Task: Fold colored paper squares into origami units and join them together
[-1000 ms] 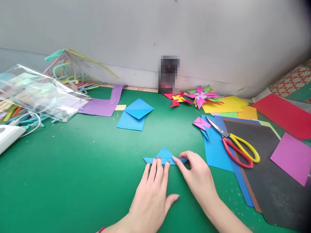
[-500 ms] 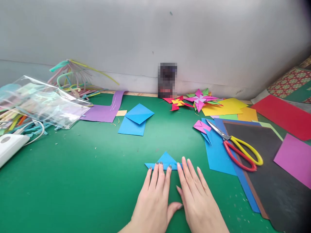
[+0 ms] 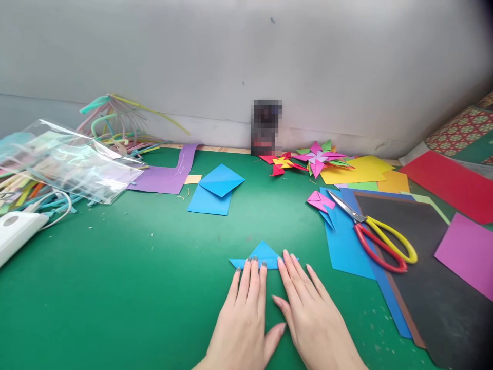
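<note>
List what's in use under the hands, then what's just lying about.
In use:
folded blue paper, under fingers of the left hand and right hand

Lying about, seemingly:
scissors
red sheet
clear plastic bag
L-shaped purple paper
loose blue sheets, possibly spare

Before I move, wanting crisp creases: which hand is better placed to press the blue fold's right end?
Likely right: the right hand touches the blue fold near that end; the left hand sits farther left.

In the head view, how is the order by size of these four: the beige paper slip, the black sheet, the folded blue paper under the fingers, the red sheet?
1. Black sheet
2. Red sheet
3. Folded blue paper, partly covered
4. Beige paper slip
</note>
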A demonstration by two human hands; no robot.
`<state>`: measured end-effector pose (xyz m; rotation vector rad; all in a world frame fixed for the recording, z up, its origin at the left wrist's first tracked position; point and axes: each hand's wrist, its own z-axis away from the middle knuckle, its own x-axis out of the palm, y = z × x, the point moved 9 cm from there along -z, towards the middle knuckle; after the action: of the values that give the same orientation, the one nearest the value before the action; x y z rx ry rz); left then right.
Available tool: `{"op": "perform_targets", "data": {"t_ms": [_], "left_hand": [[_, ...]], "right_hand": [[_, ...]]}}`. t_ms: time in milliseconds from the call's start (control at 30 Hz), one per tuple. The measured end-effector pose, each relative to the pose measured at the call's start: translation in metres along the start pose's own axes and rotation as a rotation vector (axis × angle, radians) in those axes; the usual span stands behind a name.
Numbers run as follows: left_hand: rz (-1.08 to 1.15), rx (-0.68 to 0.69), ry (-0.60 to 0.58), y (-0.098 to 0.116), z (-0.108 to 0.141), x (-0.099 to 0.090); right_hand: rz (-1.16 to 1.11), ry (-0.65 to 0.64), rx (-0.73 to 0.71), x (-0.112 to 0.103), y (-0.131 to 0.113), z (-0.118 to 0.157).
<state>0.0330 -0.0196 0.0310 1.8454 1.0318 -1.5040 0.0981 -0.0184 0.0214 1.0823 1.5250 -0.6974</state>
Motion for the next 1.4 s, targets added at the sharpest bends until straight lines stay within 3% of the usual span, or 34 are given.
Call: {"op": "perform_targets", "data": {"t_ms": [300,500,833,1400], "left_hand": [[-0.047,0.049,0.009,-0.0010,-0.0067,-0.0077],[-0.083,-0.046,0.042,-0.0080,-0.0026,-0.0083],[-0.144,-0.032,0.099,-0.0015,0.0013,-0.0033],[-0.185,0.004,0.076,-0.0003,0.0011,-0.0050]], "right_hand": [[0.043,0.023,0.020,0.0017,-0.0008,-0.0002],[0.027,0.011,0.015,0.0027,-0.0002,-0.0007],[0.066,-0.010,-0.017,0.0067,-0.0008,0.0011],[-0.021,0.006,0.021,0.0001,0.0011,-0.0028]]}}
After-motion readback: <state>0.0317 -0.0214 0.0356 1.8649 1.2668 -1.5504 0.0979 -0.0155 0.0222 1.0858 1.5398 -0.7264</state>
